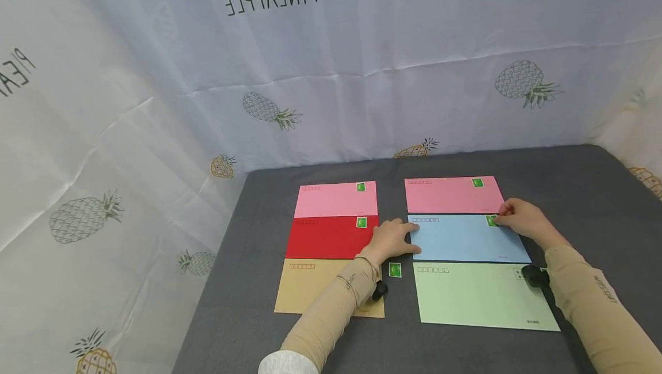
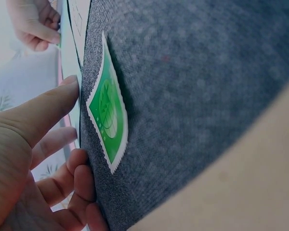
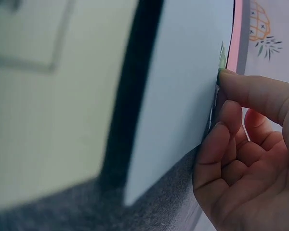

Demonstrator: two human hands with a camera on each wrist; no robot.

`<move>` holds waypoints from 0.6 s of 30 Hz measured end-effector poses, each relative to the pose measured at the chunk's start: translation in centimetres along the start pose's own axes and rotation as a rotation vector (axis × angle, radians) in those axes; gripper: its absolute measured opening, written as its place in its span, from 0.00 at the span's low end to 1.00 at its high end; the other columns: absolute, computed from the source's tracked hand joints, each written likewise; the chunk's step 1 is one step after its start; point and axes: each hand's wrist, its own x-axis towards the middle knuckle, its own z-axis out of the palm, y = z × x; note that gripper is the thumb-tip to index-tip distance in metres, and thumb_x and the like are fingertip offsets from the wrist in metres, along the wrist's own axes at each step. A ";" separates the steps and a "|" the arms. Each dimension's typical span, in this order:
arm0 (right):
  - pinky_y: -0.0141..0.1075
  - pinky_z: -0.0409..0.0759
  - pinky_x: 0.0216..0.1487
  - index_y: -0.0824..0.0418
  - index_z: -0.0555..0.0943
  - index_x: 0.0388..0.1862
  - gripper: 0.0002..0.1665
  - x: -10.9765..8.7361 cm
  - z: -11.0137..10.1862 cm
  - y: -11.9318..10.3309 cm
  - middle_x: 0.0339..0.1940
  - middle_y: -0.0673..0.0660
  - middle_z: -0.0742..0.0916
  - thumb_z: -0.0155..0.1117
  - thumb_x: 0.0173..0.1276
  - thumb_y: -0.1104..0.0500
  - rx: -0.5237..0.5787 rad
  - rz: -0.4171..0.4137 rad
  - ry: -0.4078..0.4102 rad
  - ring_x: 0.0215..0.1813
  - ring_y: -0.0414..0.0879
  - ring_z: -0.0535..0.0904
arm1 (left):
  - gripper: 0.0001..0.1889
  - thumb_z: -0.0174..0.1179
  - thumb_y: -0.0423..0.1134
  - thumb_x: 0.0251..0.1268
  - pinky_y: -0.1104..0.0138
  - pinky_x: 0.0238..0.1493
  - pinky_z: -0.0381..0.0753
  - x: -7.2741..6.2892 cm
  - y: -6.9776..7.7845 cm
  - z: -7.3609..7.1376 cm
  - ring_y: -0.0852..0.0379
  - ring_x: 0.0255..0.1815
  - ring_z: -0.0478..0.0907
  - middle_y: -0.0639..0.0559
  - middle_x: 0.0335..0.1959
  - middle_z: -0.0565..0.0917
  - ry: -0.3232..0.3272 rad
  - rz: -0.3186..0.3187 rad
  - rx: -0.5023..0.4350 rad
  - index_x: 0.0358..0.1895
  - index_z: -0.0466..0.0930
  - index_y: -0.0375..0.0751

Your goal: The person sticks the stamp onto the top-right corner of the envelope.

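A blue envelope (image 1: 460, 240) lies in the right column on the dark grey table. My right hand (image 1: 528, 222) is at its upper right corner and pinches a green stamp (image 1: 491, 221) there, thumb on top; in the right wrist view the stamp (image 3: 223, 57) shows only as a thin sliver. Along the envelope's left edge rests my left hand (image 1: 389, 240), thumb and fingers spread and fairly straight. Just below that hand, a loose green stamp (image 1: 395, 270) lies on the cloth. Its edges curl up in the left wrist view, where the stamp (image 2: 107, 113) appears large.
A stamped pink envelope (image 1: 445, 196) lies above the blue one, a light green envelope (image 1: 481, 296) below. The left column holds a stamped pink envelope (image 1: 331, 201), a stamped red envelope (image 1: 320, 239) and a tan envelope (image 1: 300, 290), partly covered by my left forearm. A pineapple-print curtain (image 1: 331, 110) hangs behind.
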 end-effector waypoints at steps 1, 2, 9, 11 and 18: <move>0.33 0.67 0.29 0.71 0.70 0.38 0.18 0.0 0.0 -0.1 0.30 0.62 0.76 0.60 0.62 0.56 -0.006 -0.001 -0.002 0.34 0.52 0.70 | 0.30 0.64 0.56 0.52 0.63 0.41 0.72 0.0 0.0 0.0 0.59 0.46 0.75 0.53 0.52 0.79 0.000 0.001 0.000 0.61 0.73 0.60; 0.34 0.67 0.29 0.71 0.70 0.38 0.17 0.0 0.0 -0.2 0.29 0.61 0.75 0.60 0.62 0.57 -0.011 -0.003 -0.004 0.34 0.52 0.70 | 0.30 0.64 0.56 0.52 0.63 0.41 0.72 0.0 0.0 0.0 0.59 0.45 0.75 0.54 0.52 0.79 0.001 0.001 -0.001 0.61 0.73 0.60; 0.34 0.69 0.30 0.72 0.74 0.40 0.16 -0.1 0.0 -0.6 0.31 0.63 0.78 0.58 0.64 0.58 -0.042 -0.030 -0.037 0.35 0.53 0.71 | 0.30 0.64 0.56 0.52 0.62 0.43 0.73 0.0 -0.1 0.0 0.58 0.46 0.75 0.53 0.53 0.79 0.002 0.005 -0.005 0.61 0.73 0.60; 0.34 0.69 0.31 0.72 0.75 0.40 0.15 -0.1 0.0 -0.5 0.31 0.63 0.79 0.58 0.64 0.59 -0.061 -0.041 -0.046 0.34 0.52 0.72 | 0.30 0.64 0.56 0.52 0.62 0.43 0.73 0.0 -0.1 0.0 0.58 0.46 0.75 0.53 0.53 0.79 -0.001 0.006 -0.005 0.62 0.73 0.60; 0.35 0.71 0.31 0.73 0.75 0.39 0.15 -0.2 0.0 -0.8 0.30 0.64 0.80 0.56 0.64 0.60 -0.099 -0.067 -0.059 0.33 0.51 0.72 | 0.29 0.63 0.55 0.54 0.59 0.45 0.73 -0.4 0.4 -0.5 0.56 0.49 0.74 0.53 0.54 0.78 -0.029 0.001 0.010 0.62 0.72 0.59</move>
